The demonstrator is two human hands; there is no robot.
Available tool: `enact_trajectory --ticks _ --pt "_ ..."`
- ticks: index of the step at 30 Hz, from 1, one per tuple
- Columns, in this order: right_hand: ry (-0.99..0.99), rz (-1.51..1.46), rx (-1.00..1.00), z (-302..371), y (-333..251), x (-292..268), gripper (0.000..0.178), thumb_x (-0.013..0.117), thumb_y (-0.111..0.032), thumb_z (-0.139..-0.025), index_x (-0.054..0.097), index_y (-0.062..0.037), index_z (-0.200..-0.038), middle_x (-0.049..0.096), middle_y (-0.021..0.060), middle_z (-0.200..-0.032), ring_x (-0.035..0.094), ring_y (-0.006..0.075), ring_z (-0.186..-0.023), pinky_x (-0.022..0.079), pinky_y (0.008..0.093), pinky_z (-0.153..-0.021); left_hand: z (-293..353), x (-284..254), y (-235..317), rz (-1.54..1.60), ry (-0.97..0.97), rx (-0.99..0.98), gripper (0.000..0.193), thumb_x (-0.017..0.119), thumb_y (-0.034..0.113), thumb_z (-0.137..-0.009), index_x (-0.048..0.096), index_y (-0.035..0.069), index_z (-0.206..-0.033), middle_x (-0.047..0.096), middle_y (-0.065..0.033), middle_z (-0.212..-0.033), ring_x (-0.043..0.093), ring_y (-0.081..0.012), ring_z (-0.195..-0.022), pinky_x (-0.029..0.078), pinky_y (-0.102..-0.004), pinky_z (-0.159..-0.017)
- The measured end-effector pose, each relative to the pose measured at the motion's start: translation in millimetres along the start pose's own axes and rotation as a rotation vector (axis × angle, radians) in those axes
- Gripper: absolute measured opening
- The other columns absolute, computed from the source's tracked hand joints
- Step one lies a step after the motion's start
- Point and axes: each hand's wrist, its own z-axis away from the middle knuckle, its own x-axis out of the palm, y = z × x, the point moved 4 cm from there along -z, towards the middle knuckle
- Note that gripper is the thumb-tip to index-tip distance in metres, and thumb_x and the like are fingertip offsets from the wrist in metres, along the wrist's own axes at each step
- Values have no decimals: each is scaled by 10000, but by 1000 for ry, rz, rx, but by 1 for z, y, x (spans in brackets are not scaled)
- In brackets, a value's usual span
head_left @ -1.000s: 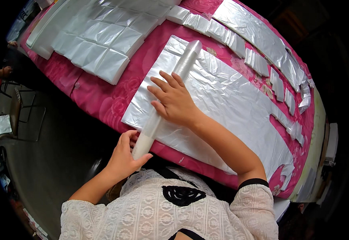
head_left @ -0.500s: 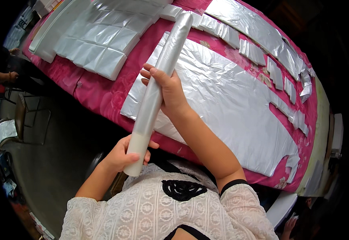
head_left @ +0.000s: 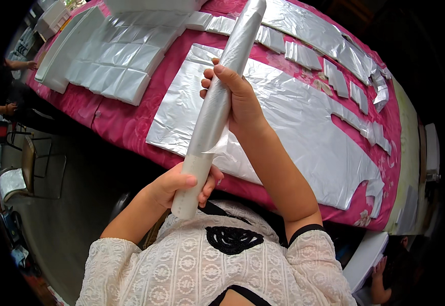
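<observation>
A long roll of clear plastic film [head_left: 209, 120] is held at a slant in front of my chest, its far end up and to the right. My right hand [head_left: 243, 99] wraps around its upper half, thumb on top. Lower down, my left hand [head_left: 174, 184] grips the whitish near end, with the thumb across it. A small loose flap of film [head_left: 218, 145] sticks out from the roll between my hands. Beneath and beyond lies a large flat stack of silvery plastic sheets [head_left: 294, 137], partly covered by the roll and my right arm.
The table has a pink flowered cloth [head_left: 125, 122]. Small plastic bundles [head_left: 302, 55] lie in a row beyond the stack. At the far left, packed plastic bundles [head_left: 115, 71] sit beside a white tub [head_left: 69, 51]. Chairs [head_left: 31, 158] and another person [head_left: 18, 102] are at left; another person's hand [head_left: 380, 268] shows lower right.
Both hands have moved the roll a little to the right, still gripping it. The loose flap of film now shows at its side. The whole view has shifted slightly.
</observation>
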Motion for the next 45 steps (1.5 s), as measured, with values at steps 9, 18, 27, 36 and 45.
enact_trajectory --ticks 9,18,27,36,45 --pt "96 172 -4 6 6 -19 627 681 -249 -762 338 24 -1210 534 89 -899 566 144 -786 512 298 -699 -10 -10 -10 -314 395 93 586 729 403 -744 512 -18 -1090 564 -37 -809 572 -110 -667 496 -264 -575" --pt "109 155 20 11 7 -18 581 672 -213 -750 353 5 -1184 530 76 -864 566 135 -751 507 288 -672 -12 -9 -10 -196 306 59 471 702 296 -781 513 -15 -1081 584 -43 -801 575 -107 -692 504 -268 -597" --pt "254 222 0 19 15 -41 525 660 -164 -759 368 12 -1157 526 90 -863 567 161 -764 506 304 -673 -30 -13 -6 -326 402 189 503 568 418 -876 482 -18 -1112 588 -57 -806 580 -129 -721 490 -271 -676" --pt "427 102 17 22 17 -85 476 680 -162 -742 412 38 -1081 554 129 -830 585 188 -721 510 309 -631 -32 -27 -29 -451 344 -72 374 497 400 -919 520 33 -987 577 -50 -783 560 -116 -668 473 -266 -612" --pt "655 276 -231 11 -70 -201 231 613 -160 -808 543 -46 -997 615 41 -847 552 104 -723 460 243 -667 2 -41 -56 -442 280 -314 325 525 352 -908 538 35 -975 576 -44 -786 561 -116 -667 478 -269 -623"
